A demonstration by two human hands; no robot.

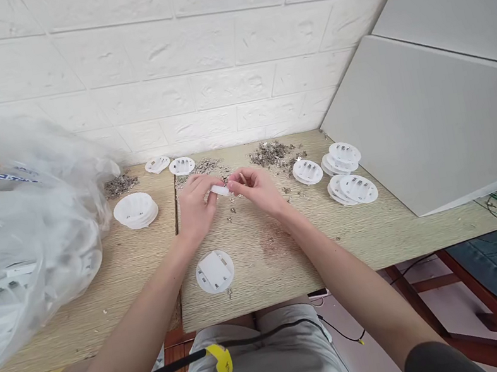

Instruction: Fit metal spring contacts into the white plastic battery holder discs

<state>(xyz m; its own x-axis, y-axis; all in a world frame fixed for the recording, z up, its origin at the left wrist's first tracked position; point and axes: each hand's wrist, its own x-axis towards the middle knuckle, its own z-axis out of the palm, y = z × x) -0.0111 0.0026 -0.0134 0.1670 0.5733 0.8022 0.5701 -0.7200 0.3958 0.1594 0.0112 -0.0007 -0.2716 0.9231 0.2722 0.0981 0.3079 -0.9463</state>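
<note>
My left hand (197,206) grips a round white plastic battery holder (220,189), tilted so that mostly its edge shows. At its right end my right hand (257,189) has its fingers pinched together, touching the holder; whether a small metal piece is between them I cannot make out. Loose small metal clips (270,152) lie in a pile behind my right hand, and a lighter heap of metal pieces (208,166) is behind my left. Nearer to me, a single white disc (215,272) with a raised square lies flat on the table.
Stacked discs (135,210) stand at left, beside a large clear plastic bag (24,251) full of white discs. More discs with metal clips (358,188) are stacked at right, near a grey panel (447,112). A white brick-patterned wall (217,89) closes off the back.
</note>
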